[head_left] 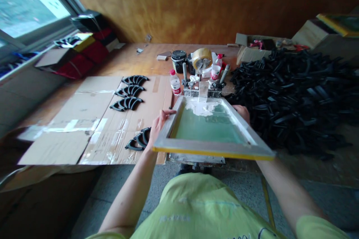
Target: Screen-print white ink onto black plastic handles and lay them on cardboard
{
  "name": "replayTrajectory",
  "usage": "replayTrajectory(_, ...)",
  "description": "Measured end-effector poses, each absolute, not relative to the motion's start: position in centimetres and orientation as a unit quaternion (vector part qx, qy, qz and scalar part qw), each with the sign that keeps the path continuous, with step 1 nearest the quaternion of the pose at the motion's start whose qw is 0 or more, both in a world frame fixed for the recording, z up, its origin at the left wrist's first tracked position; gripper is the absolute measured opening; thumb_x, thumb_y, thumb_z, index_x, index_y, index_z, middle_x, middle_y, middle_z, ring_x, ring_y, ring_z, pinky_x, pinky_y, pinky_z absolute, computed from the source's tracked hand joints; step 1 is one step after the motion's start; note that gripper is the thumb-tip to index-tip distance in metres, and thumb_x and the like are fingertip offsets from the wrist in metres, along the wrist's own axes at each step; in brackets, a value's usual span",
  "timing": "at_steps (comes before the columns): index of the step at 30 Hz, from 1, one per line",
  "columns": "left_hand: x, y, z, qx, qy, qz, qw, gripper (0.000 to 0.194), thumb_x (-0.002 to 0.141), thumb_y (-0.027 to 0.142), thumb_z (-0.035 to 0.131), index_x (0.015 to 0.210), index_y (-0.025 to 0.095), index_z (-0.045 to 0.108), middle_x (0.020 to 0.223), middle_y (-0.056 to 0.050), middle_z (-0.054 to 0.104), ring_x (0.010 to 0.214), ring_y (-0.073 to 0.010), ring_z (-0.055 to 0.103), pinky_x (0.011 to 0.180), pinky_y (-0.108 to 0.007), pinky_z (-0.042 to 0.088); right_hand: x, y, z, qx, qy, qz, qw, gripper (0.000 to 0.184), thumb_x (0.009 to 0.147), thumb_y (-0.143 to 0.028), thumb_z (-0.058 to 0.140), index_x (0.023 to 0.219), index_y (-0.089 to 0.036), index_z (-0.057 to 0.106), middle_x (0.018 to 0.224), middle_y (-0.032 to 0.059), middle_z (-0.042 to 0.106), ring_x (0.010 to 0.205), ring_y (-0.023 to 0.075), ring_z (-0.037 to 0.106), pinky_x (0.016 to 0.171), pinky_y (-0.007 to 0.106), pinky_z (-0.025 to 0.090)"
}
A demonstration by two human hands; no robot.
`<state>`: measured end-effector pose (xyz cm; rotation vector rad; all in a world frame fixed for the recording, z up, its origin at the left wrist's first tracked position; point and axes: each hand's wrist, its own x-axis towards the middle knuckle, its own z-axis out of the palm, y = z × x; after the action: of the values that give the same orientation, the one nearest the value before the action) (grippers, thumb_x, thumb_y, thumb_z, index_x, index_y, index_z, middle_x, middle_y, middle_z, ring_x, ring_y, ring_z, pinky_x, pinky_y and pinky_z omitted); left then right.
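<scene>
A screen-printing frame (207,147) with green mesh and white ink stands tilted up on its hinged clamp. My left hand (158,125) grips the frame's left rail, thumb on top. My right hand (243,112) sits at the frame's right rail, mostly hidden behind it. Just left of my left hand lies a stack of black curved plastic parts (139,140) on flattened cardboard (92,130).
Three more groups of black curved parts (129,97) lie in a row on the cardboard. A big heap of black parts (297,101) fills the right. Behind the frame stand small bottles (175,83), a black jar (178,59) and a tape roll (202,58). Cartons sit at the back right.
</scene>
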<state>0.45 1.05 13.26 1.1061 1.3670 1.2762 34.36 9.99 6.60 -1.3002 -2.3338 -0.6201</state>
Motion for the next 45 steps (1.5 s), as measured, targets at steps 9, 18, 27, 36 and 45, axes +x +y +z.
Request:
replayTrajectory(9, 0.3, -2.1, 3.0, 0.42, 0.628, 0.393, 0.524, 0.077, 0.078, 0.051, 0.065, 0.145, 0.023, 0.043, 0.076, 0.0, 0.067, 0.061, -0.0144, 0.058, 0.053, -0.022, 0.04, 25.2, 15.4, 9.6, -0.489, -0.853, 0.027, 0.18, 0.039, 0.081, -0.01, 0.064, 0.119, -0.016, 0.062, 0.119, 0.013, 0.063, 0.112, 0.0292, 0.054, 0.095, 0.041, 0.044)
replayTrajectory(18, 0.1, -2.0, 1.5, 0.427, 0.644, 0.382, 0.507, 0.066, 0.08, 0.054, 0.062, 0.136, 0.021, 0.054, 0.081, -0.002, 0.069, 0.067, -0.0157, 0.061, 0.057, -0.023, 0.044, 26.2, 8.7, 7.8, -0.354, -0.931, 0.064, 0.068, 0.02, 0.078, -0.004, 0.052, 0.087, -0.016, 0.065, 0.089, 0.0099, 0.067, 0.088, 0.0239, 0.059, 0.076, 0.032, 0.042)
replayTrajectory(27, 0.3, -2.1, 2.2, 0.414, 0.644, 0.394, 0.508, 0.065, 0.078, 0.053, 0.065, 0.134, 0.02, 0.056, 0.086, -0.004, 0.071, 0.073, -0.0173, 0.064, 0.062, -0.024, 0.047, 25.5, 8.0, 7.2, -0.41, -0.898, 0.046, 0.155, 0.018, 0.084, -0.007, 0.05, 0.089, -0.017, 0.065, 0.092, 0.0108, 0.064, 0.096, 0.0257, 0.055, 0.083, 0.035, 0.043)
replayTrajectory(36, 0.4, -2.2, 4.6, 0.393, 0.631, 0.405, 0.533, 0.069, 0.076, 0.055, 0.067, 0.135, 0.021, 0.055, 0.084, -0.004, 0.073, 0.068, -0.0173, 0.065, 0.058, -0.024, 0.047, 25.0, 10.1, 9.2, -0.451, -0.859, 0.126, 0.206, 0.035, 0.085, -0.022, 0.066, 0.12, -0.024, 0.062, 0.105, 0.0063, 0.068, 0.096, 0.0237, 0.061, 0.085, 0.035, 0.046)
replayTrajectory(45, 0.6, 0.5, 12.6, 0.398, 0.57, 0.511, 0.506, 0.057, 0.079, 0.066, 0.059, 0.105, 0.016, 0.07, 0.086, -0.003, 0.069, 0.066, -0.013, 0.06, 0.058, -0.023, 0.044, 31.4, 18.4, 12.9, -0.583, -0.747, 0.0, 0.319, 0.042, 0.087, -0.031, 0.06, 0.128, -0.021, 0.059, 0.106, 0.0097, 0.065, 0.094, 0.025, 0.061, 0.083, 0.037, 0.047)
